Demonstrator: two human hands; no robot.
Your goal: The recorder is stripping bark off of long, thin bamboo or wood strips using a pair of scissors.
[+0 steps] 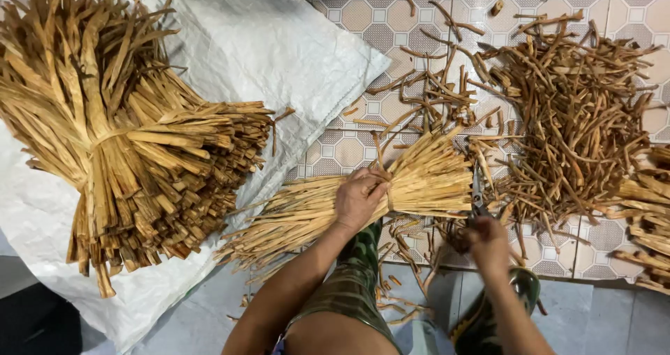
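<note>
A tied bundle of pale split strips (pixel 419 184) lies across the tiled floor in front of me, its cut end pointing right. My left hand (pixel 358 198) grips it around the middle, at the tie. My right hand (pixel 488 240) holds dark scissors (pixel 477 194) with the blades up against the bundle's right end. Short brown offcuts (pixel 447 233) lie under the scissors.
Large tied bundles of the same strips (pixel 125 139) are stacked on a white woven sack (pixel 279 41) at left. A heap of brown trimmings (pixel 572 111) covers the tiles at right, with more strips (pixel 645 215) at the far right. My rubber boots (pixel 499 313) rest below.
</note>
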